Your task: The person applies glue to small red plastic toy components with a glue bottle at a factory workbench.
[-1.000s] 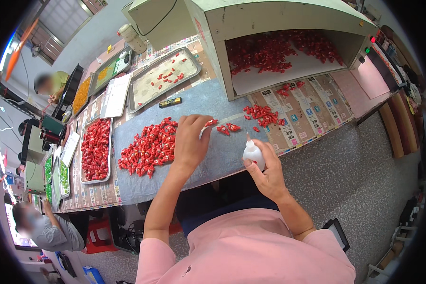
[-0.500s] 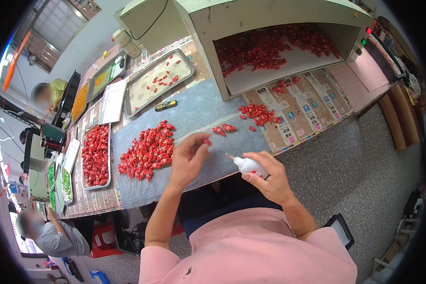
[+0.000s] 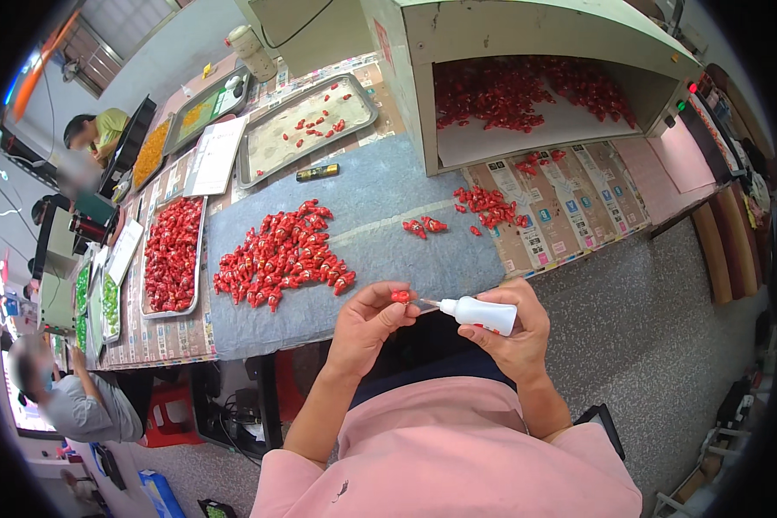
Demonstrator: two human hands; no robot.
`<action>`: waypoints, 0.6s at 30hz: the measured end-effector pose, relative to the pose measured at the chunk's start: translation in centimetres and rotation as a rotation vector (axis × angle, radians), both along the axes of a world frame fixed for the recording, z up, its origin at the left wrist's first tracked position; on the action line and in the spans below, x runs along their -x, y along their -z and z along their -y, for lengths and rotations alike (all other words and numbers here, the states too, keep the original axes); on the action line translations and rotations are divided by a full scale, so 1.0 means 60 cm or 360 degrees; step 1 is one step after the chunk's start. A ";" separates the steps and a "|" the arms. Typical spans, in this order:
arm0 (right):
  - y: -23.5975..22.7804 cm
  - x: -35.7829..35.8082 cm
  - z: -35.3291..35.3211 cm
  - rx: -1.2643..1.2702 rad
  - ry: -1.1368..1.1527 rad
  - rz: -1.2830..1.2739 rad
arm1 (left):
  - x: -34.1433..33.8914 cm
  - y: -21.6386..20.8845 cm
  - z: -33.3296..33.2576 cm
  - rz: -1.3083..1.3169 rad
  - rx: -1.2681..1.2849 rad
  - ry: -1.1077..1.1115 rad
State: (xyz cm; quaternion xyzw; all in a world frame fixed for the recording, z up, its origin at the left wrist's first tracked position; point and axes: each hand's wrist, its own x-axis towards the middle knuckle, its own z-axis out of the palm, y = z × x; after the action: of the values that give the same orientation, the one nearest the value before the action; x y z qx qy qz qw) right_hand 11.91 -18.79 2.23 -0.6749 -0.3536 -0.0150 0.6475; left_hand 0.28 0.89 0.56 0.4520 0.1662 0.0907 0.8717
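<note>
Near the front edge of the table, my left hand (image 3: 371, 324) pinches a small red figure (image 3: 401, 296) between thumb and fingers. My right hand (image 3: 518, 332) is wrapped round a white squeeze bottle (image 3: 483, 315) with a thin nozzle, held nearly level. The nozzle's tip is at the red figure; whether it touches I cannot tell. Beyond my left hand, a heap of red figures (image 3: 281, 255) lies on a blue-grey cloth (image 3: 380, 194). Two similar figures (image 3: 425, 226) lie apart from it, and a looser group (image 3: 492, 207) spreads at the cloth's right edge.
A light-coloured box-like machine (image 3: 527, 34) with red pieces inside stands at the back right. To the left are a tray rim (image 3: 200, 259) around red pieces and a metal tray (image 3: 250, 151) with a few pieces. A battery-like cylinder (image 3: 318, 173) lies behind the heap. Two people sit at left.
My left hand has drawn nearer to me with the red figure. My right hand has turned the bottle more level, bringing its nozzle up to the figure. The view has shifted slightly.
</note>
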 end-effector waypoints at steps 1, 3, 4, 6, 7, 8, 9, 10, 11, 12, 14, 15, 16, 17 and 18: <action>-0.001 0.003 0.001 0.0011 -0.0013 0.0021 | 0.000 0.002 0.002 0.0012 -0.0056 -0.0044; -0.004 0.007 0.001 0.0027 -0.0030 0.0043 | 0.000 0.006 0.004 0.0026 -0.0107 -0.0092; -0.005 0.009 0.000 0.0048 -0.0011 0.0066 | -0.001 0.008 0.004 0.0024 -0.0122 -0.0090; -0.008 0.011 -0.003 0.0073 0.0004 0.0088 | -0.002 0.010 0.003 0.0022 -0.0134 -0.0091; -0.009 0.012 -0.005 0.0077 0.0015 0.0099 | -0.002 0.011 0.003 0.0000 -0.0159 -0.0080; -0.009 0.012 -0.006 0.0081 0.0026 0.0109 | -0.002 0.011 0.003 -0.0022 -0.0185 -0.0068; -0.009 0.012 -0.007 0.0084 0.0024 0.0109 | -0.002 0.010 0.003 -0.0023 -0.0181 -0.0070; -0.010 0.012 -0.008 0.0096 0.0031 0.0127 | -0.003 0.008 0.003 -0.0027 -0.0182 -0.0064; -0.010 0.012 -0.008 0.0107 0.0037 0.0145 | -0.003 0.007 0.004 -0.0032 -0.0182 -0.0057; -0.009 0.012 -0.008 0.0109 0.0036 0.0144 | -0.003 0.008 0.004 -0.0033 -0.0180 -0.0059; -0.007 0.014 -0.008 0.0108 0.0055 0.0111 | -0.003 0.008 0.004 -0.0024 -0.0204 -0.0055; -0.007 0.014 -0.008 0.0110 0.0054 0.0109 | -0.002 0.008 0.004 -0.0025 -0.0202 -0.0056; -0.008 0.014 -0.009 0.0112 0.0058 0.0118 | -0.002 0.007 0.004 -0.0022 -0.0188 -0.0050; -0.009 0.014 -0.010 0.0115 0.0062 0.0127 | -0.002 0.007 0.004 -0.0018 -0.0175 -0.0043; -0.009 0.014 -0.009 0.0117 0.0062 0.0127 | -0.003 0.007 0.004 -0.0019 -0.0173 -0.0043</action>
State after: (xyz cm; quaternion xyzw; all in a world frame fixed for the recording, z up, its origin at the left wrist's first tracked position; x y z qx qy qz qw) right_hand 11.04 -18.23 2.78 -0.7038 -0.3662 -0.0414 0.6074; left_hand 0.43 0.66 0.17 0.4970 0.1723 0.1087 0.8435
